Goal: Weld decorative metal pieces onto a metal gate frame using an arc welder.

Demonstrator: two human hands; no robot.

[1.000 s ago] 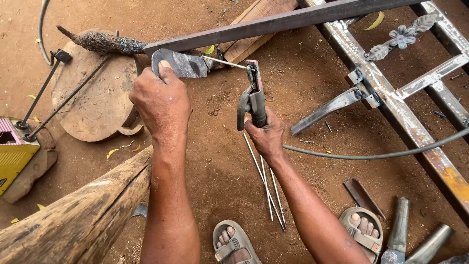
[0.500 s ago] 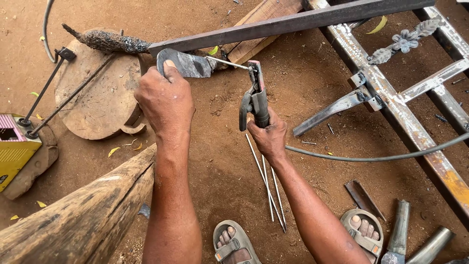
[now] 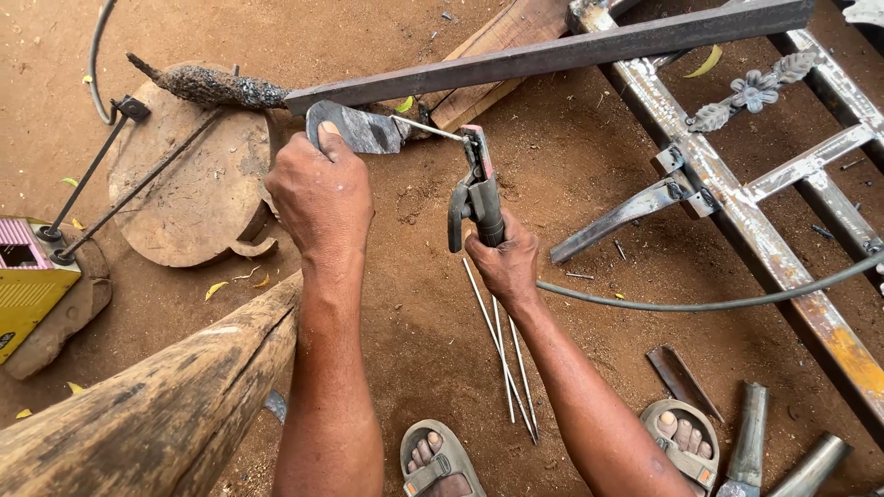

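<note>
One wooden log (image 3: 157, 396) fills the lower left, well below and left of both grips, its long axis running up toward the left wrist. One gate-like metal frame (image 3: 783, 267) lies far to the right of the right grip, and one long dark steel bar (image 3: 552, 55) crosses just above both grips, slanting up to the right. One round rusty plate (image 3: 184, 184) sits left of the left grip, with one yellow welding machine (image 3: 23, 285) farther left still. One black cable (image 3: 718, 302) trails rightward from the right wrist. The left hand (image 3: 322, 193) is clenched around one flat grey metal piece (image 3: 359, 129), whose long axis runs roughly level, pointing right toward the right grip and lying just under the bar's end. The right hand (image 3: 502, 262) is wrapped tight on one electrode holder (image 3: 477, 193), standing nearly upright above the fist; its one thin welding rod (image 3: 425, 129) points left and slightly up, tip touching the grey piece. Three spare rods (image 3: 506, 359) lie on the dirt just below the right grip, running down and to the right.
</note>
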